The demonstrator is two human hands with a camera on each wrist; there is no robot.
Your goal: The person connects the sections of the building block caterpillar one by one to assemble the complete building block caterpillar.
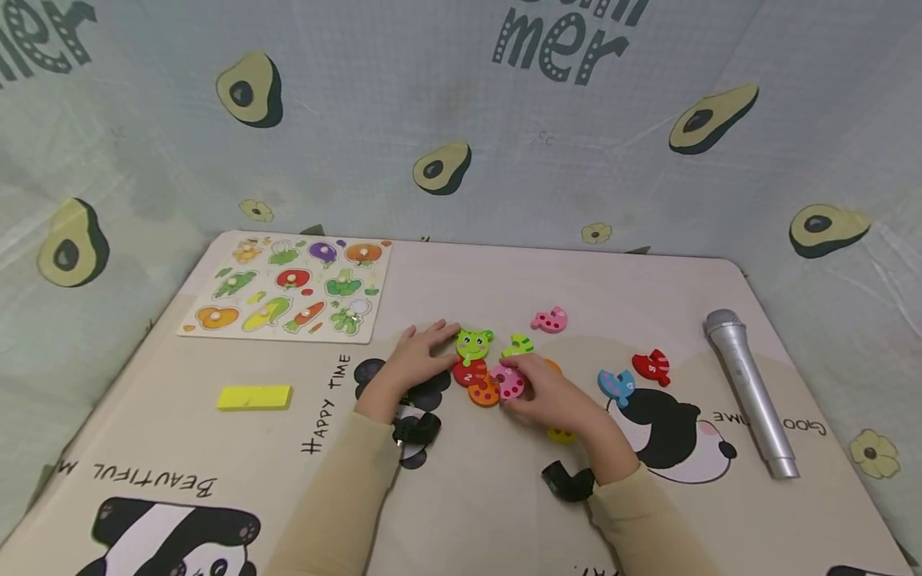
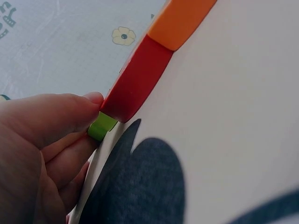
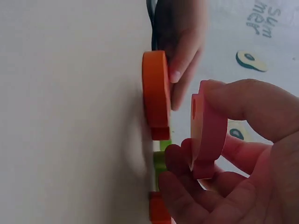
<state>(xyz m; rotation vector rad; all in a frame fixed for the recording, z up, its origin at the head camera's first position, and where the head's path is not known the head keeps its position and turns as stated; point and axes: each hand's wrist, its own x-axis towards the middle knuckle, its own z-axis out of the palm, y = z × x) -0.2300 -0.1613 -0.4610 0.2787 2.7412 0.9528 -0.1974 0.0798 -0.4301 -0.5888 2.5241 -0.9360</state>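
In the head view, a green animal-face puzzle piece [image 1: 473,346] joins a red numbered piece [image 1: 470,374], and an orange piece [image 1: 483,391] follows it in the chain. My left hand [image 1: 415,364] holds the green piece at its left side, its thumb by the joint with the red piece [image 2: 138,79]. A pink dotted puzzle piece [image 3: 209,133] is pinched between the thumb and fingers of my right hand [image 1: 551,392]. The right wrist view shows this pink piece raised and tilted, apart from the orange piece [image 3: 155,88]. My right hand partly hides a green striped piece [image 1: 517,345] and yellow pieces.
More loose pieces lie to the right: another pink one [image 1: 551,320], a blue one [image 1: 616,386] and a red one [image 1: 651,366]. A silver microphone [image 1: 752,396] lies at the right. On the left are a vegetable puzzle board [image 1: 327,330] and a yellow block [image 1: 254,398].
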